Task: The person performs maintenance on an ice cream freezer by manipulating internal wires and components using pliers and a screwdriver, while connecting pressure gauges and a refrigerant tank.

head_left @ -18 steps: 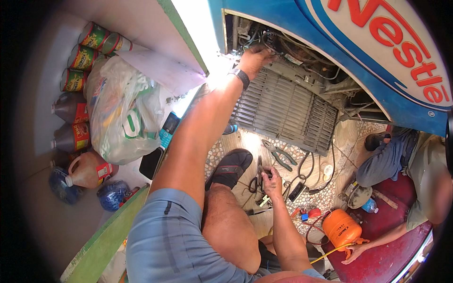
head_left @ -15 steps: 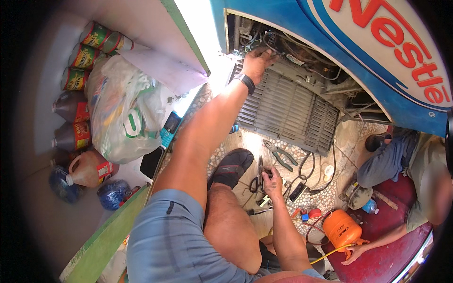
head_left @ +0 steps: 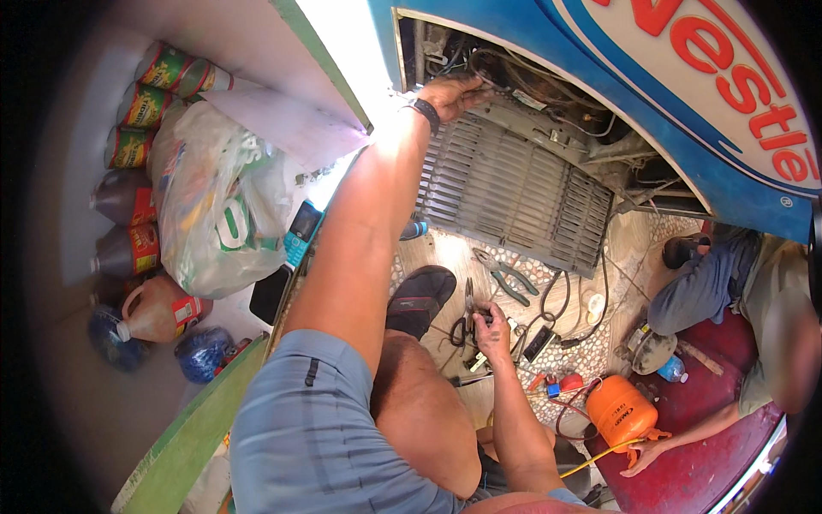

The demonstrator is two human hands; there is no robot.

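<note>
My left hand [head_left: 452, 96] reaches into the open compartment [head_left: 548, 94] of the blue appliance, fingers loosely extended at thin tubes and wires above a grey slatted grille [head_left: 505, 184]. A dark band is on that wrist. Low in the middle, my right hand [head_left: 492, 336] holds slim dark pliers [head_left: 470, 301] point upward, beside my shoe [head_left: 421, 295]. Larger pliers with green handles [head_left: 511, 283] lie on the patterned floor near a coiled black cable [head_left: 558, 300] and small tools. What my left fingertips touch is too small to make out.
On the left are stacked cans [head_left: 141, 107], jugs [head_left: 158, 313], a plastic bag [head_left: 218, 214] and two phones [head_left: 301, 231], bordered by green-edged panels [head_left: 175, 445]. At right, another person [head_left: 702, 291] has a hand by an orange cylinder [head_left: 621, 411] on a dark red surface [head_left: 702, 454].
My left hand and forearm have shifted slightly left and up inside the compartment, its fingers now more stretched out. My right hand stays on the pliers. The view has shifted a little.
</note>
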